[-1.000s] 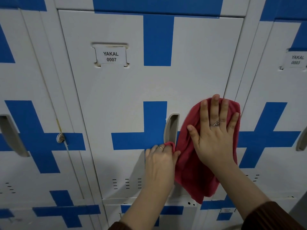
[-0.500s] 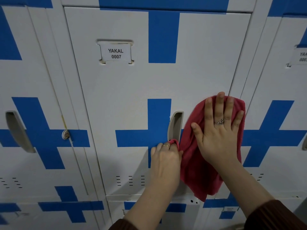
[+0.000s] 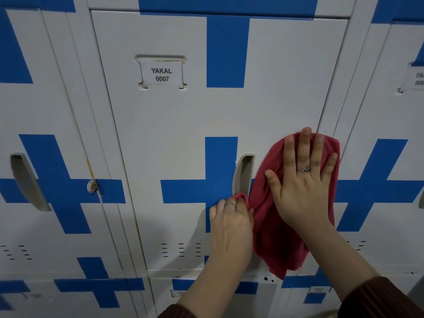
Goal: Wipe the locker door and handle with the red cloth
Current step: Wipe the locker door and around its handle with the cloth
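The white locker door [image 3: 183,125] with blue cross stripes and the label "YAKAL 0007" fills the middle of the view. Its grey recessed handle [image 3: 243,174] sits right of centre. A red cloth [image 3: 270,226] hangs flat against the door's right side. My right hand [image 3: 302,182] presses the cloth to the door with straight, spread fingers. Just below the handle, my left hand [image 3: 230,219] pinches a corner of the cloth in curled fingers.
Neighbouring lockers stand on both sides, the left one with its own grey handle [image 3: 27,182] and a round lock [image 3: 92,186]. Vent slots [image 3: 181,250] run low on the door. More locker doors lie below.
Both hands and the cloth keep nearly the same place against the door. The view has drifted so the door and label sit further right in the picture.
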Action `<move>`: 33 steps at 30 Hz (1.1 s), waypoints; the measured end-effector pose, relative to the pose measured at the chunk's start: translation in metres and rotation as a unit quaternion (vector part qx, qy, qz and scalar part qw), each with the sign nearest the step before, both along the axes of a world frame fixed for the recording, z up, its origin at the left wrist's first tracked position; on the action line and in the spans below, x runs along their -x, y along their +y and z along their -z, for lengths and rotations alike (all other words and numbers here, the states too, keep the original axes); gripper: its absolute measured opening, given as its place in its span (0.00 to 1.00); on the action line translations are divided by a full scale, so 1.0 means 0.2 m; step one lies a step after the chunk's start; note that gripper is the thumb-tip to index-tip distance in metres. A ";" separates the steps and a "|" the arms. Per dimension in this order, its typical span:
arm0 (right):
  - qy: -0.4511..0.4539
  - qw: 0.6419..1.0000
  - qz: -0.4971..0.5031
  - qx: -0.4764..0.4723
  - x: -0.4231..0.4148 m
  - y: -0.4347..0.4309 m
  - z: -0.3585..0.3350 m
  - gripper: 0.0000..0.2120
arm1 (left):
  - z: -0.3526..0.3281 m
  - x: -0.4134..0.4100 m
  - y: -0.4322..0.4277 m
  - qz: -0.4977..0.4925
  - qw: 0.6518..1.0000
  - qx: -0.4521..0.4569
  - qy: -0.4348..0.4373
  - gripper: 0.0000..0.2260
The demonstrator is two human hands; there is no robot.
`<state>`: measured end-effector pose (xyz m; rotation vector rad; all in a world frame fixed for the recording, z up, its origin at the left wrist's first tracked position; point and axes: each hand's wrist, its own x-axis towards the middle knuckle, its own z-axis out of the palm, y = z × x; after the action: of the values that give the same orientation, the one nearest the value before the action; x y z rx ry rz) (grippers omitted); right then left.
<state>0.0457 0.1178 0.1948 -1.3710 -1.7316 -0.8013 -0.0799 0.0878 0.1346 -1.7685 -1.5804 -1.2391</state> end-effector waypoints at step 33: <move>0.003 1.000 0.000 0.010 0.00 0.00 0.00 0.30 | -0.01 0.03 0.01 0.020 1.000 0.010 0.001 0.07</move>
<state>0.0461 0.1181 0.1943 -1.3853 -1.7392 -0.7799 -0.0855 0.0891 0.1359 -1.8226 -1.5691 -1.2431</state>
